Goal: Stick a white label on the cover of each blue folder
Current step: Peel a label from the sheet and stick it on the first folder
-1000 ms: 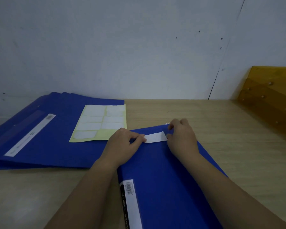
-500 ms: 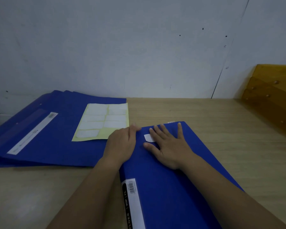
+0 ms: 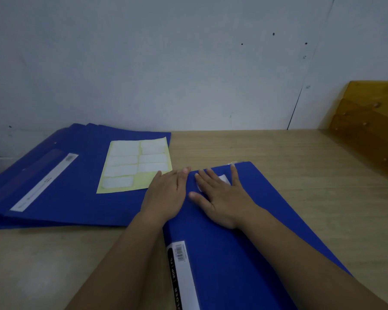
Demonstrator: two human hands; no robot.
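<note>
A blue folder lies in front of me on the wooden table, its spine with a white barcode strip toward me. A white label lies flat on its cover near the far end, mostly hidden under my right hand, whose spread fingers press flat on it. My left hand rests flat on the folder's left edge, fingers together, holding nothing. A stack of blue folders lies to the left, and a yellow backing sheet with several white labels sits on top of it.
A grey wall rises behind the wooden table. A yellow-brown wooden rack stands at the right edge.
One second ago both hands held the label by its ends above the cover. Now the label lies on the folder, my right hand presses flat over it, and my left hand rests at the edge.
</note>
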